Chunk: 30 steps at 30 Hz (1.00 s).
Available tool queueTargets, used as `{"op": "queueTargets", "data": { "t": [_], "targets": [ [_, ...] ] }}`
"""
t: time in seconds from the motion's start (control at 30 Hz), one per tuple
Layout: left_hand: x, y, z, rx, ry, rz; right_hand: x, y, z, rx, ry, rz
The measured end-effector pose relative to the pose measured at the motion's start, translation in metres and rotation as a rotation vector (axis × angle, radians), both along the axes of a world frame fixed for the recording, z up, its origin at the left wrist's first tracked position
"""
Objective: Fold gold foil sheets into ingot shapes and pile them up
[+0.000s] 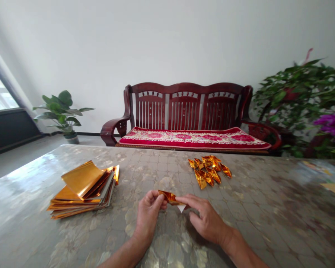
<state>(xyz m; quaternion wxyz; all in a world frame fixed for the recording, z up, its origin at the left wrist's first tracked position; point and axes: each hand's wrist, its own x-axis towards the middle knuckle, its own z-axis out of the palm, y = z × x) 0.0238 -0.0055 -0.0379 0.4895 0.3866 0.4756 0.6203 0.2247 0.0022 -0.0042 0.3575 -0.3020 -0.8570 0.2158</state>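
Head view: the left hand (147, 216) and right hand (206, 217) are together, pinching a partly folded gold foil sheet (169, 196) above the marbled table (268, 208); 1 stack of flat foil sheets (82, 195) lies left, folded foil pieces (208, 171) ahead.

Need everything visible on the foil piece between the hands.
The folded piece of gold foil paper is a small, creased, tapering strip, shiny orange-gold with a metallic look. A white triangular corner, probably its reverse side, hangs below its right end. The left hand pinches its left end between thumb and fingers, while the right hand lays its index finger along the right part. It appears held just above the mottled tabletop, not resting on it. Its exact folds are hidden by the fingers.
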Motion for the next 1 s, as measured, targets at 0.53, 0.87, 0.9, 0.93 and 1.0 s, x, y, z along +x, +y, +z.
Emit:
{"op": "queueTargets", "data": {
  "t": [0.53,0.87,0.9,0.93,1.0],
  "targets": [
    [0.009,-0.008,0.009,-0.033,-0.002,-0.043,-0.004,0.006,-0.018,0.133,0.092,-0.136],
    [0.011,-0.013,0.007,0.046,0.033,-0.066,-0.006,0.003,-0.017,0.241,0.055,-0.115],
    [0.011,-0.014,0.007,0.049,0.038,-0.069,-0.007,0.003,-0.016,0.247,0.056,-0.113],
    [0.011,-0.014,0.007,0.051,0.042,-0.073,-0.007,0.002,-0.016,0.252,0.057,-0.112],
    [0.012,-0.015,0.007,0.063,0.046,-0.09,-0.009,0.001,-0.015,0.262,0.064,-0.11]
  ]
}}
